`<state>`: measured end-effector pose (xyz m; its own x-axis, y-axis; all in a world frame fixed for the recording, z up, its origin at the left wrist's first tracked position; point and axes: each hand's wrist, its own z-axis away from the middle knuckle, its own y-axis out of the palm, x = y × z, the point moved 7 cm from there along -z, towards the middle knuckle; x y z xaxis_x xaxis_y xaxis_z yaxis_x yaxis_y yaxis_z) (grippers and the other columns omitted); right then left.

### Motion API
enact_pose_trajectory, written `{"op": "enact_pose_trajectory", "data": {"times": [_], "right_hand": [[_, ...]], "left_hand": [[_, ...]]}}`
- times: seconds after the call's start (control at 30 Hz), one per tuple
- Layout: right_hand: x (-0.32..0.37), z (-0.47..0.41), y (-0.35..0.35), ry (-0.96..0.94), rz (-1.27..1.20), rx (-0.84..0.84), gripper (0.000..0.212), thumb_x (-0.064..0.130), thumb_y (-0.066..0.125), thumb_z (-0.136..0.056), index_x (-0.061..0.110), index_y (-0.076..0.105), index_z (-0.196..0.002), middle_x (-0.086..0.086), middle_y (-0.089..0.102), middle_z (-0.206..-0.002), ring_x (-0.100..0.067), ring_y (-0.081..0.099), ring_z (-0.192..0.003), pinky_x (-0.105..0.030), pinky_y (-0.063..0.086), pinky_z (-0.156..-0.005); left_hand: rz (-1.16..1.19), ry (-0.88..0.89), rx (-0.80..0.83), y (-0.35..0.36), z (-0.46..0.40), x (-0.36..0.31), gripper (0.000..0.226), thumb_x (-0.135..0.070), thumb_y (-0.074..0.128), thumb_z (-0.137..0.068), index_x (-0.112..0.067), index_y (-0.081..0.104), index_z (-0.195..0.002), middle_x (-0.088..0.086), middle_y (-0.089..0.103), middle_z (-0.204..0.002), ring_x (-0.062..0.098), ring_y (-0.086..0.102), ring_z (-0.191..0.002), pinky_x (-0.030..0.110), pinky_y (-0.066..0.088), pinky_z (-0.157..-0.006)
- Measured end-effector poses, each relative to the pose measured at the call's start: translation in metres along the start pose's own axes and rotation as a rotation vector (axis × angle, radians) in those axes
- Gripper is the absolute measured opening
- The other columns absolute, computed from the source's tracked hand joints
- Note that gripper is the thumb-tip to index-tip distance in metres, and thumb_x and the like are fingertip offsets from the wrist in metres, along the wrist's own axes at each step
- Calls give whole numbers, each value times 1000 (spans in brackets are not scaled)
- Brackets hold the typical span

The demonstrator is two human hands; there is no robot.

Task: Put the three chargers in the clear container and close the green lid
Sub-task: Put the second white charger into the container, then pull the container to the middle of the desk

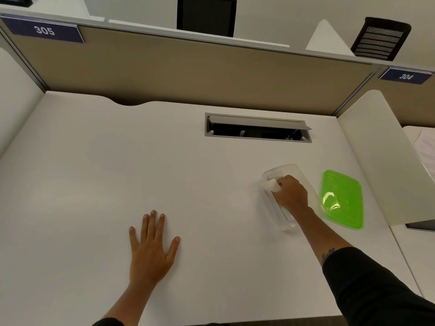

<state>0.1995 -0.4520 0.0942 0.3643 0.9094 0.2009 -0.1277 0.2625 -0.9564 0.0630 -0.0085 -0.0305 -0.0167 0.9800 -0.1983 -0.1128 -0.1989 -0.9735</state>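
Observation:
A clear rectangular container point(286, 169) stands on the white desk at the right. My right hand point(292, 192) is inside and over it, fingers closed around a white charger point(273, 185) held near the container's far left end. More white shapes show faintly through the near wall, too unclear to name. The green lid point(342, 198) lies flat on the desk just right of the container, apart from it. My left hand point(153, 241) rests flat on the desk at the lower middle, fingers spread, holding nothing.
A grey cable hatch point(257, 128) is open in the desk behind the container. A tan partition point(188, 74) closes the back. A white side divider point(376, 156) stands just right of the lid. Papers point(427, 149) lie on the neighbouring desk.

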Motion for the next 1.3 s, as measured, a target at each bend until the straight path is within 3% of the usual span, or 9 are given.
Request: {"op": "enact_pose_trajectory", "data": {"times": [0.33,0.5,0.73,0.83,0.93,1.1,1.17,1.3], "right_hand": [[-1,4,2,-27,-42,-2,39,40,74,-93,9,68,-117,-7,66,-121,-31,66,-108,-41,55,-93],[-2,7,1,-31,-69,12,47,46,75,-92,11,67,-121,-4,65,-122,-30,65,-110,-42,56,-94],[-12,13,-10,-26,-149,-66,37,43,73,-94,12,70,-115,-3,66,-114,-27,65,-108,-38,54,-87],[-24,17,-21,-27,-181,-158,35,31,74,-96,9,73,-123,-7,69,-115,-29,62,-117,-42,56,-90],[-38,25,-34,-9,-151,-294,31,22,77,-92,6,77,-118,-11,71,-105,-33,61,-110,-46,55,-84],[-68,44,-39,109,-97,-378,40,24,80,-87,12,75,-124,-13,67,-119,-40,57,-113,-51,53,-87],[-82,51,-34,190,-112,-373,44,26,80,-87,13,73,-128,-15,63,-127,-42,55,-118,-53,53,-90],[-105,65,-23,293,-195,-377,48,24,81,-85,12,71,-131,-17,62,-129,-45,54,-121,-56,54,-92]], "left_hand": [[5,3,2,-2,0,-1,89,-73,25,-104,-23,5,-175,3,-1,-186,25,-1,-173,66,10,-136],[9,7,-7,-5,1,-2,89,-72,26,-104,-23,5,-175,3,0,-186,25,-1,-173,66,10,-136],[9,2,-2,-8,2,-4,89,-72,24,-104,-23,4,-175,3,-1,-185,25,-2,-173,65,8,-137],[48,-30,-12,-15,-3,-8,86,-69,32,-102,-21,23,-173,9,20,-182,31,16,-171,66,13,-136],[179,-114,-52,-31,-19,-21,84,-70,39,-93,-20,48,-160,11,46,-165,38,42,-155,64,29,-124],[354,-8,-51,-55,-53,-81,72,-59,53,-96,-22,52,-157,5,53,-158,30,51,-147,57,35,-120],[455,59,-23,-63,-69,-113,66,-54,61,-100,-18,55,-155,6,59,-153,29,58,-142,52,45,-117],[711,133,131,-81,-98,-184,58,-46,70,-100,-18,60,-150,0,65,-146,17,72,-119,35,59,-103]]}}
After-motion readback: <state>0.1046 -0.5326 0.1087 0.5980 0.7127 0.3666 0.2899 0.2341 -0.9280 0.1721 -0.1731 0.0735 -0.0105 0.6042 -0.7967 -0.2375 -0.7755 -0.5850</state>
